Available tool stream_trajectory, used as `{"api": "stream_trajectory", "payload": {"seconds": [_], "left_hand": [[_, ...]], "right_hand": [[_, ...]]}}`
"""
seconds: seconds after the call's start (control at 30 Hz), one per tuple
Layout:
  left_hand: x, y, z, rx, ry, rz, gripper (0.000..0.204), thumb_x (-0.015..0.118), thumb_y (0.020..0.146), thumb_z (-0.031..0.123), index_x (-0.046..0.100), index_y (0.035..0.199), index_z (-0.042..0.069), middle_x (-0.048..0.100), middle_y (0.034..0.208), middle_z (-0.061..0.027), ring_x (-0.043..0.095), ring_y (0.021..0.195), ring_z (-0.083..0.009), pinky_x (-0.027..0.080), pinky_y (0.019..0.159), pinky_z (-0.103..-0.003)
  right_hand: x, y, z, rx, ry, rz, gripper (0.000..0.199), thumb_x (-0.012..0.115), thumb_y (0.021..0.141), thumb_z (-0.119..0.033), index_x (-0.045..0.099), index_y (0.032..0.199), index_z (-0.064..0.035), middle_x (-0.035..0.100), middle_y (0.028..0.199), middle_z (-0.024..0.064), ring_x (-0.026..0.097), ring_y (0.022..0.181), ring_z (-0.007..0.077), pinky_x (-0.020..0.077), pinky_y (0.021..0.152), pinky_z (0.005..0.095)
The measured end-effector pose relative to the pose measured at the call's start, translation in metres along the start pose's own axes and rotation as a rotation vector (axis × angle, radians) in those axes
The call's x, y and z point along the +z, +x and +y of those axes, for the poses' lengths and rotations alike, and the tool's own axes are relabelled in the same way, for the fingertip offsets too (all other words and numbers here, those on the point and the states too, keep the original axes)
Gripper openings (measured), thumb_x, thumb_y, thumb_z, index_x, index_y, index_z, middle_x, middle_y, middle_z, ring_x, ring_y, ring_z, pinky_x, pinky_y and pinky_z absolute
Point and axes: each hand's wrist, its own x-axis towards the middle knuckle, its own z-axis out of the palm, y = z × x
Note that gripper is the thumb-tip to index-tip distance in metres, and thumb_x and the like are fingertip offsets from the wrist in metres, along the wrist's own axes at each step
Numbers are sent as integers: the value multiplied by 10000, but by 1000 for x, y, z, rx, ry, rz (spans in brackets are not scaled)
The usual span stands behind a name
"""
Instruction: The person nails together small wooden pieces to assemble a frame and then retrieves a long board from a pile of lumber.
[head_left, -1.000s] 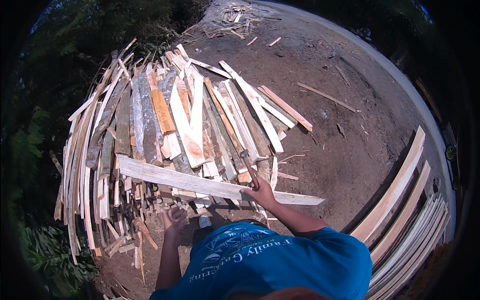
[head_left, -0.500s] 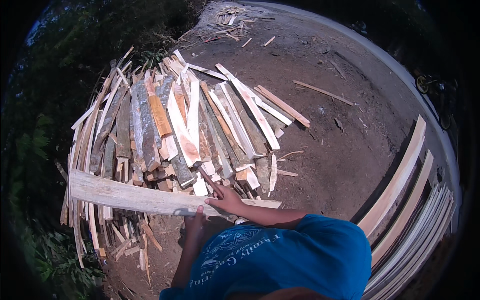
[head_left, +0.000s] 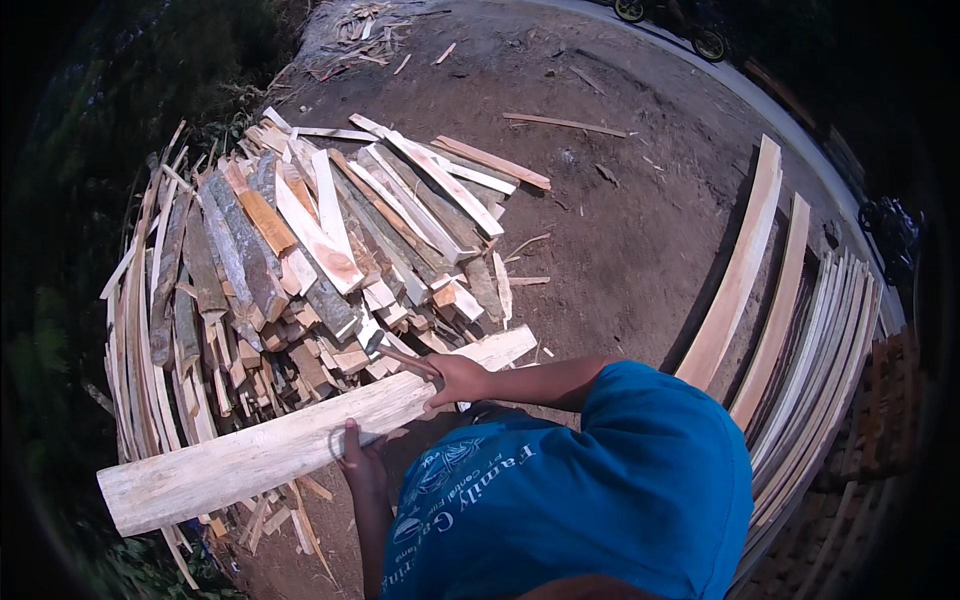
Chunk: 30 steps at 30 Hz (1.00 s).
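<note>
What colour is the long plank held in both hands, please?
Pale whitish-grey wood, shown in the head view: the plank.

I see a pale, matt wooden plank point(head_left: 300, 440), rough-sawn and grainy, gripped by both bare hands, the left hand point(head_left: 358, 462) and the right hand point(head_left: 455, 380). At ten o'clock the pile point(head_left: 290, 280) is split wood: some pieces pale and fresh-cut, some grey and weathered, some with coarse bark. From two to four o'clock I make out smooth light boards point(head_left: 745, 270) on dull, crumbly brown dirt point(head_left: 620, 230), and my shirt point(head_left: 600, 500) is matt blue cloth.
</note>
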Motion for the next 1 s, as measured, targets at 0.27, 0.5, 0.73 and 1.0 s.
{"api": "stream_trajectory", "payload": {"seconds": [0.27,0.5,0.73,1.0], "left_hand": [[-78,-73,25,42,-231,-39,519,606,949,452,528,1270,52,608,1178,-175,628,1039,-322,565,835,-507],[-107,-127,31,326,-386,30,750,470,992,613,308,1508,93,421,1511,-204,456,1361,-368,394,1105,-558],[-107,-157,20,483,-677,154,644,565,935,474,403,1413,75,550,1089,-129,588,1080,-315,411,1070,-530],[-148,-181,-8,441,-782,-107,303,621,851,279,541,1093,114,543,831,-39,561,821,-213,462,933,-462]], "right_hand": [[74,-41,-57,-206,-127,-129,719,925,577,-452,553,1028,-33,625,984,185,626,978,378,487,821,458],[94,-55,-115,-273,-190,-239,670,911,589,-448,557,991,-47,666,921,156,669,891,373,503,768,460],[102,-81,-166,-286,-181,-393,682,881,554,-536,591,923,-41,660,772,160,676,786,375,503,716,451],[118,-99,-176,-253,-159,-506,532,793,579,-396,627,918,-22,688,824,183,682,806,381,518,726,443]]}}
